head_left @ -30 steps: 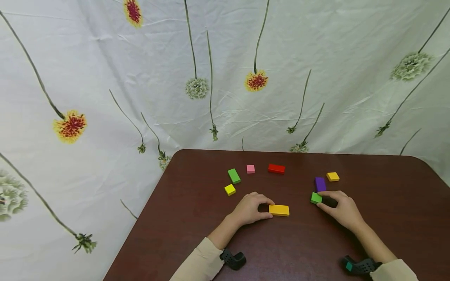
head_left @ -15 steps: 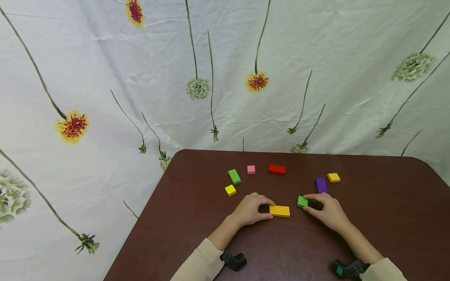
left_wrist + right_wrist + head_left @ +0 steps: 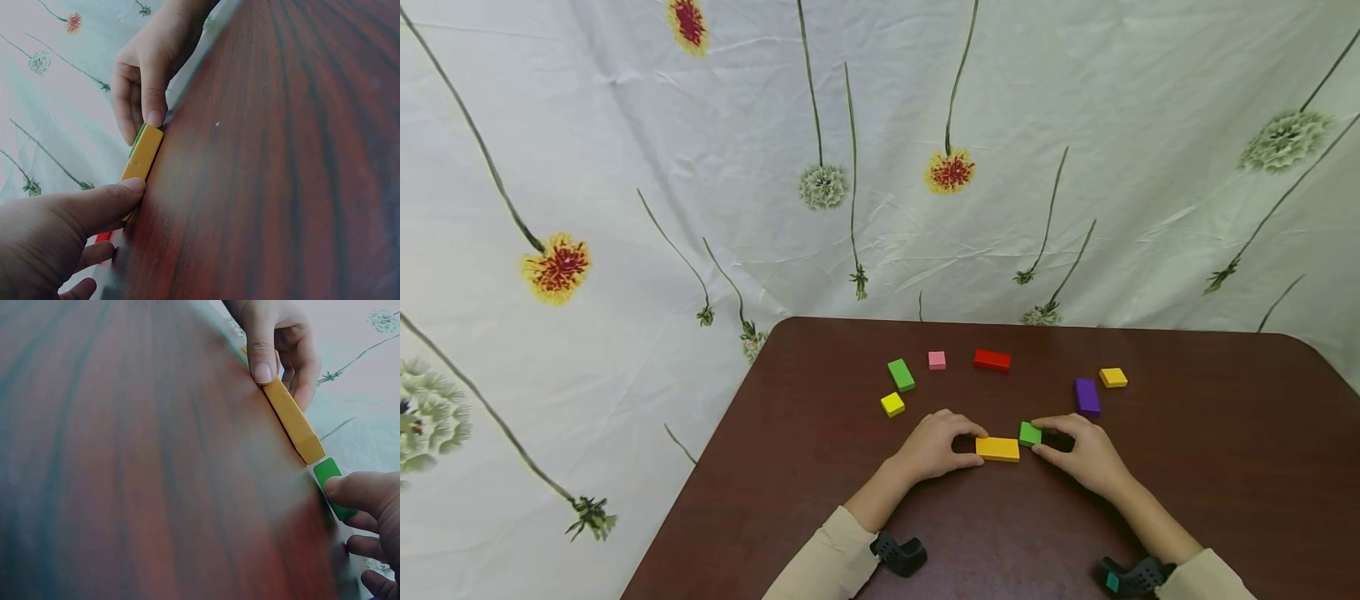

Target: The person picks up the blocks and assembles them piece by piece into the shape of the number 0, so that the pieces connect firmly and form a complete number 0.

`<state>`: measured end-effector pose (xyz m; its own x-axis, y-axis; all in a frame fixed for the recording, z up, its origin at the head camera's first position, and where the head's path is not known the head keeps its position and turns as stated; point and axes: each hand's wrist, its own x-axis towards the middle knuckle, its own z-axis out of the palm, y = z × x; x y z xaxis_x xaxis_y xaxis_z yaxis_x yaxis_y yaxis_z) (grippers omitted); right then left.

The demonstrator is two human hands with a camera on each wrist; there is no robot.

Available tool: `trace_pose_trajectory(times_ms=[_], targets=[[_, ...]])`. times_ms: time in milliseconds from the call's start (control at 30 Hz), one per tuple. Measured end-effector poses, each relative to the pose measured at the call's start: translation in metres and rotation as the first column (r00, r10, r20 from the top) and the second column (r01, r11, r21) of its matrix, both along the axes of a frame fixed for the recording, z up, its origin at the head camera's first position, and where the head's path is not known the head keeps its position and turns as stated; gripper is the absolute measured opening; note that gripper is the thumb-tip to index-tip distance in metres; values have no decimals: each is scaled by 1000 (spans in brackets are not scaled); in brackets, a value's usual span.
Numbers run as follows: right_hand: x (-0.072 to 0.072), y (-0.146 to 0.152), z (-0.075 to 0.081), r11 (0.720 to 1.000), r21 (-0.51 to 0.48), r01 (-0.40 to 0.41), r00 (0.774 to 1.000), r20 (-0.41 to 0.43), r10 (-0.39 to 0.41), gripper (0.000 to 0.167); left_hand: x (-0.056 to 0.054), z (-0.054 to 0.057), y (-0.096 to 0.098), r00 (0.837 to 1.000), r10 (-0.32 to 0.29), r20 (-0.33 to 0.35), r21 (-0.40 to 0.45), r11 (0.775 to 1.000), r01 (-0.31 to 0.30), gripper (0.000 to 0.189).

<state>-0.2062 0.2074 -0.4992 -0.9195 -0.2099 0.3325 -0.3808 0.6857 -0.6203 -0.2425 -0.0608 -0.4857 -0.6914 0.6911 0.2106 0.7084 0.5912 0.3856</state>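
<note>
My left hand (image 3: 934, 446) pinches the left end of a long orange-yellow block (image 3: 997, 449) lying on the dark table, thumb in front and fingers behind. Between the thumb and fingers of my right hand (image 3: 1088, 450) is a small green block (image 3: 1030, 433), just off the orange-yellow block's right end. In the right wrist view a narrow gap shows between the green block (image 3: 334, 487) and the orange-yellow block (image 3: 294, 419). The left wrist view has the left thumb (image 3: 128, 190) on the near side of the orange-yellow block (image 3: 145, 153), with the green block mostly hidden behind it.
Behind the right hand lie a purple block (image 3: 1087, 397) and a short yellow-orange block (image 3: 1113, 377). Farther left are a red block (image 3: 992, 360), a pink cube (image 3: 937, 360), a green block (image 3: 901, 375) and a yellow cube (image 3: 892, 405). A flowered cloth (image 3: 880, 167) hangs behind the brown table (image 3: 820, 500).
My right hand has carried the small green block leftward, away from the purple block and up beside the orange-yellow block's end. The left hand has kept its hold in place.
</note>
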Motion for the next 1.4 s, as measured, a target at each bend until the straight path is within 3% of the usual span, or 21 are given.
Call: trace_pose_trajectory(times_ms=[1133, 1233, 1400], targets=[[1, -6, -4, 1000, -11, 19, 1000, -18, -19, 32, 0, 1, -1, 1000, 5, 5, -5, 1000, -5, 33], [1, -6, -4, 1000, -11, 14, 999, -51, -14, 35, 0, 1, -1, 1000, 4, 6, -1, 1000, -4, 33], [5, -15, -4, 1000, -16, 5, 983, -185, -8, 34, 0, 0, -1, 1000, 5, 9, -1, 1000, -5, 33]])
